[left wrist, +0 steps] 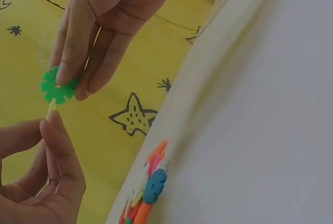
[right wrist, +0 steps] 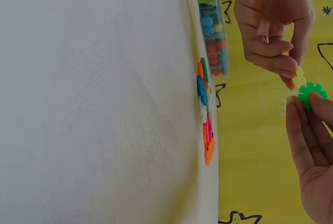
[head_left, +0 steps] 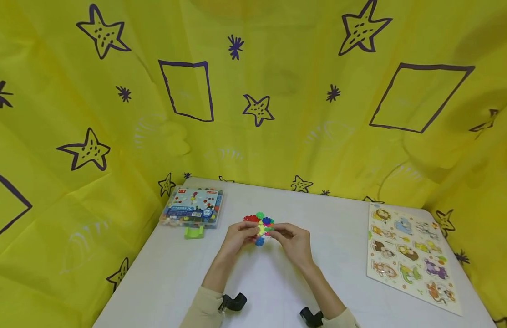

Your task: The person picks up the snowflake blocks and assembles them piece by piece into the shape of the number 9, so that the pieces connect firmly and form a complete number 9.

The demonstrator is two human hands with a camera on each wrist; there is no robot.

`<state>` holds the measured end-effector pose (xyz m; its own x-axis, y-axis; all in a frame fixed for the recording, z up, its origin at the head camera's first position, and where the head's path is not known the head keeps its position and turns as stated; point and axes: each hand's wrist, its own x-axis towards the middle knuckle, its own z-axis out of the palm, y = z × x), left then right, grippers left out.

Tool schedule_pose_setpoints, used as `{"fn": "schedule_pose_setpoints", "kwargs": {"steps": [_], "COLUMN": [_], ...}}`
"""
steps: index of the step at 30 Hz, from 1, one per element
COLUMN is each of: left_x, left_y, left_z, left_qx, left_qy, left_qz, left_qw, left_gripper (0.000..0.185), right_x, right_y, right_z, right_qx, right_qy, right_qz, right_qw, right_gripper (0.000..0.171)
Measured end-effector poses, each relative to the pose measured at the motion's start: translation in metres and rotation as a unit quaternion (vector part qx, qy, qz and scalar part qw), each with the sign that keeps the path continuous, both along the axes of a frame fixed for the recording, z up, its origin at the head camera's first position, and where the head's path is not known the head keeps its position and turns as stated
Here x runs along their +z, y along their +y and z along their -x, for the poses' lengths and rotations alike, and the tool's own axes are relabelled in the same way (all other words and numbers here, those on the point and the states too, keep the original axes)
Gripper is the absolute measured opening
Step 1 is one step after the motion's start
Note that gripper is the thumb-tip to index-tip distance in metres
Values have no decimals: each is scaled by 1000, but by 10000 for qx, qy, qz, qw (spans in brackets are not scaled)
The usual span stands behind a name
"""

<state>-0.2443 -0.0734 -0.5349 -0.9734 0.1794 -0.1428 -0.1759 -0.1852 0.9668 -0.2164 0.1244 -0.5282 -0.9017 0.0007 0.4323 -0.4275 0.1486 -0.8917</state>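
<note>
My left hand [head_left: 237, 235] pinches a yellow notched snowflake disc [right wrist: 299, 78] between thumb and fingers. In my right hand [head_left: 296, 242], thumb and fingertips grip a green snowflake disc [left wrist: 58, 86]. The two discs meet edge to edge at an angle, the yellow one at a rim notch of the green in the left wrist view. Beneath the hands, several more snowflake discs in red, blue, orange, white and pink lie in a low cluster [left wrist: 154, 186] on the table, partly hidden by the fingers in the head view.
At the back left of the white table [head_left: 335, 259] lies a clear box of colored beads [head_left: 194, 207] with a printed label. A light green plastic piece [head_left: 194, 233] sits at its front edge. An animal puzzle board [head_left: 409, 250] lies at the right. Yellow patterned cloth [head_left: 278, 150] surrounds the table.
</note>
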Motion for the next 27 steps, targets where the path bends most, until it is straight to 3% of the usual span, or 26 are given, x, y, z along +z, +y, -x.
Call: {"fn": "schedule_pose_setpoints", "kwargs": {"steps": [11, 21, 27], "left_x": [-4, -12, -13], "left_y": [4, 8, 4], "left_z": [-5, -5, -2], "left_qx": [35, -102, -181], "left_qy": [-197, -111, -45], "left_qz": [-248, -332, -203], "left_qw": [9995, 9993, 9996], "left_gripper": [22, 18, 16], "right_x": [0, -16, -17], "right_y": [0, 0, 0], "right_z": [-2, 4, 7], "right_qx": [48, 180, 190], "right_qy": [-252, 208, -210], "right_qz": [-22, 47, -84], "right_qw": [9997, 9996, 9996], "right_gripper": [12, 10, 18]}}
